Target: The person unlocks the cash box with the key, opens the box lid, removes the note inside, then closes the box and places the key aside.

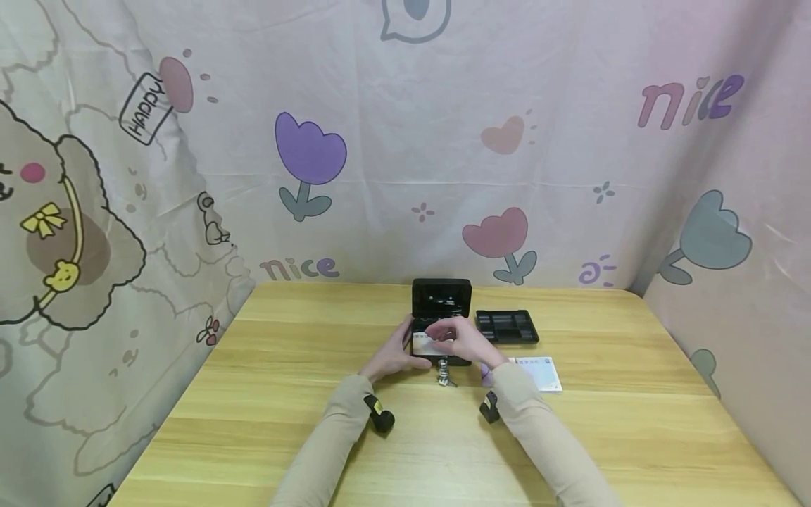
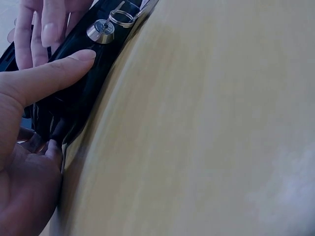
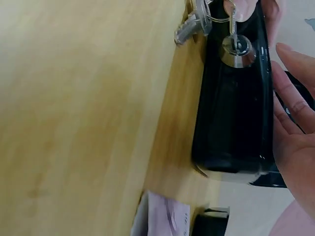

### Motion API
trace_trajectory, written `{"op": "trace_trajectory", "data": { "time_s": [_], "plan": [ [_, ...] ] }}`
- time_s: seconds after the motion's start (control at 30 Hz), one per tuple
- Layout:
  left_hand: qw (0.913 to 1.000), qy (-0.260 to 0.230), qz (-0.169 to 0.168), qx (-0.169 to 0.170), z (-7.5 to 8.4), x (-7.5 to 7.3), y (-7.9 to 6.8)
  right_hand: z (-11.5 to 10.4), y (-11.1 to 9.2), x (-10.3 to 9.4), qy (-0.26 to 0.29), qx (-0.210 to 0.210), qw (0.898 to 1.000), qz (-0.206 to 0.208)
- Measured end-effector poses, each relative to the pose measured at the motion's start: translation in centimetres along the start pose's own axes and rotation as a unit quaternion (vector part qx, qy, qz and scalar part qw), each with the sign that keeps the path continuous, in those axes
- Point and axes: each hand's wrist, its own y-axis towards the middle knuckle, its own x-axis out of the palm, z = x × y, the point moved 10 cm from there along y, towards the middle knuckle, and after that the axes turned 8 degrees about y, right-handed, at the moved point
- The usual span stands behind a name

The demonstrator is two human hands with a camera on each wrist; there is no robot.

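Observation:
A small black cash box (image 1: 441, 289) stands on the table with its lid raised. Inside it lies a pale printed paper (image 1: 421, 348), partly covered by my right hand. My left hand (image 1: 394, 358) holds the box at its left front corner, thumb on the front wall and fingers along the side. Over the box opening is my right hand (image 1: 467, 341), its fingers extended down toward the paper; the left wrist view shows them fairly straight. A key sits in the round silver lock (image 2: 102, 31) on the front wall, with a ring and several keys (image 1: 443, 373) hanging from it.
Right of the box lies a black compartment tray (image 1: 507, 327). A pale printed pad or sheet (image 1: 540, 373) with a purple part lies near my right wrist. The wooden table (image 1: 304, 338) meets a printed cloth backdrop (image 1: 380, 232) behind the box.

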Motion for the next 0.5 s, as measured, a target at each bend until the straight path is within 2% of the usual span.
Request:
{"op": "trace_trajectory", "data": {
  "time_s": [0.2,0.5],
  "plan": [
    [0.9999,0.005,0.001,0.012,0.0,0.0,0.1,0.6,0.7,0.6,0.016,0.011,1.0,-0.012],
    [0.9999,0.009,0.002,0.01,0.2,0.0,0.0,2.0,1.3,1.0,0.024,0.031,0.999,-0.009]
  ]
}}
